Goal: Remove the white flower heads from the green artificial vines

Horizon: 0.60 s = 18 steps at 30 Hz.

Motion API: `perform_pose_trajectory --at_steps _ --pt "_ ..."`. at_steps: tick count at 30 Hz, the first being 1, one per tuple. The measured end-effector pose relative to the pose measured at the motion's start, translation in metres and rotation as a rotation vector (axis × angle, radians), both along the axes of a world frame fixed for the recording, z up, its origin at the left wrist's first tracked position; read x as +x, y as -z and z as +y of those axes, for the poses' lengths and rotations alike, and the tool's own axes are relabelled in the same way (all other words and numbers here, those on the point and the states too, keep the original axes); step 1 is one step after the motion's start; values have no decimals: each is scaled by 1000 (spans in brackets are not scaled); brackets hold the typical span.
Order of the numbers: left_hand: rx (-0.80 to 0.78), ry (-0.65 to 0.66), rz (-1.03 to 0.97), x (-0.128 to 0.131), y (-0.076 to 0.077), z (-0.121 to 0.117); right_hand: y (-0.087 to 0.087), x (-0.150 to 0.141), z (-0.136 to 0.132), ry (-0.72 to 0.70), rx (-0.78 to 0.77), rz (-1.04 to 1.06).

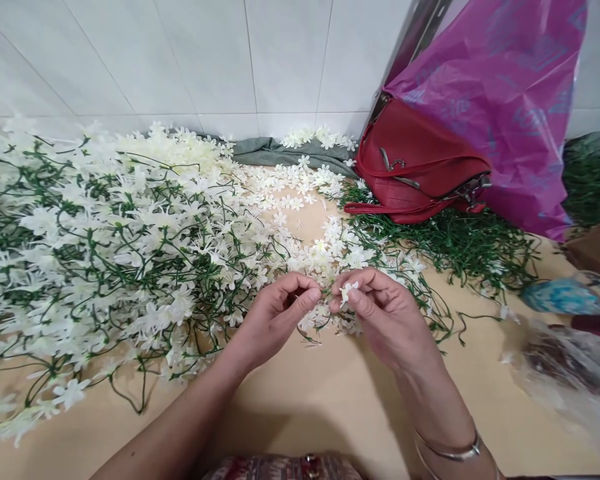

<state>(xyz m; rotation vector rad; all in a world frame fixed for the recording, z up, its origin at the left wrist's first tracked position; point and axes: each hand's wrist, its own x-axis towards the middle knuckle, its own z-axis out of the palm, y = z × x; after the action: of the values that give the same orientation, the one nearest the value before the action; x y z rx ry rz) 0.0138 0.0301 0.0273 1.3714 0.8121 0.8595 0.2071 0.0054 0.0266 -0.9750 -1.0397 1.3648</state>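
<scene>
Nearest, at the bottom edge, a strip of the person's patterned clothing [285, 468] showed against the desk [285, 400], whose tan top ran bare in front of the hands. A thin metal bracelet [463, 455] circled the right wrist.

Both hands were held close together over the desk, fingers curled. The left hand [290, 310] had thumb and forefinger pinched together, a short bit of green stem [325, 292] showing at their tips. The right hand [385, 310] pinched a small white flower [349, 293] between thumb and fingers, its petals standing out beside the thumb. The flower was just beside the left fingertips; whether the stem ran into it could not be told.

To the left spread a big heap of white flowers on green stems [130, 247], some reaching toward the near side of the desk. To the right lay a clear plastic bag [573, 380] with something dark inside, and a blue patterned item [563, 295] beyond it.

Past the hands, loose white blossoms [293, 183] were scattered over the desk. Right of them a pile of bare green stems [473, 250] lay partly under a red handbag [415, 160]. A purple plastic bag [523, 107] rose behind the handbag. Farther back, a grey-green cloth [280, 152] lay along the foot of a white tiled wall [205, 57].
</scene>
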Motion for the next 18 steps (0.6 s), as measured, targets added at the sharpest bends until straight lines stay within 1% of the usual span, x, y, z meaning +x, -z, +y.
perform_pose_trajectory --at_steps 3,6,13,18 --pt "-66 -17 -30 0 -4 0 0 1 1 15 -41 18" --pt "-60 -18 -33 0 -7 0 2 2 1 0 -80 5" --pt "-33 -2 -22 1 -2 -2 2 2 1 -91 -135 -22" --pt "-22 10 -11 1 -1 -2 -1 2 1 -123 -178 -5"
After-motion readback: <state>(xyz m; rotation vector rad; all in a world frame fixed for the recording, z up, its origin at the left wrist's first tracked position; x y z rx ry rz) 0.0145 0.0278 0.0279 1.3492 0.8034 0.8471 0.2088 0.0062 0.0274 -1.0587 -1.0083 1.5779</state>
